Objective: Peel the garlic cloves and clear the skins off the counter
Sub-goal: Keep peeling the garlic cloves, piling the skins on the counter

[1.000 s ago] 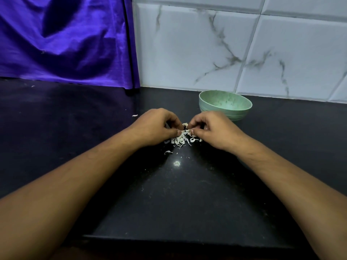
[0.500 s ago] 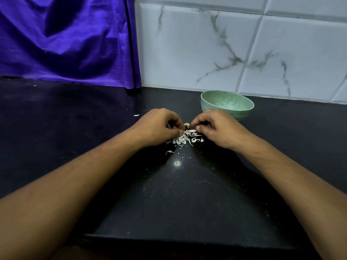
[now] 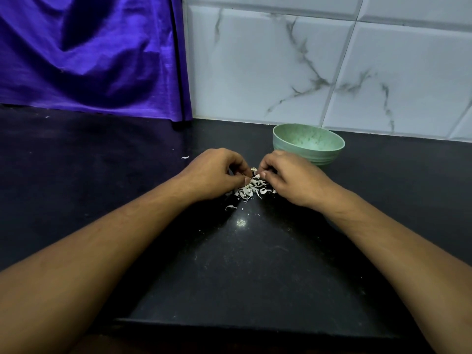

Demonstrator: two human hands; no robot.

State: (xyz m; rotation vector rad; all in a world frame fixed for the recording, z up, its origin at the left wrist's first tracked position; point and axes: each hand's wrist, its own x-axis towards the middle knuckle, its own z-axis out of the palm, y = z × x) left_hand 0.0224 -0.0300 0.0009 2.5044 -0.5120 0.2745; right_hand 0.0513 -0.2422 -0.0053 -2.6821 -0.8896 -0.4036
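A small heap of pale garlic skins [image 3: 251, 190] lies on the black counter [image 3: 245, 272] between my two hands. My left hand [image 3: 217, 172] sits at the heap's left side with fingers curled, thumb and fingertips pinching at the skins. My right hand [image 3: 288, 175] mirrors it on the right, fingers curled and pinching at the same spot. Whatever sits between the fingertips is too small and hidden to name; it may be a clove or skin. A loose curl of skin [image 3: 229, 207] lies just in front of the heap.
A pale green bowl [image 3: 309, 144] stands just behind my right hand, near the marble-patterned tiled wall [image 3: 319, 67]. A purple cloth [image 3: 89, 54] hangs at the back left. One stray skin flake [image 3: 185, 157] lies left of my left hand. The counter's front edge [image 3: 245, 325] is close.
Both hands stay at the heap; the fingertips have shifted slightly, working at the skins. The heap looks a little more spread toward the front.
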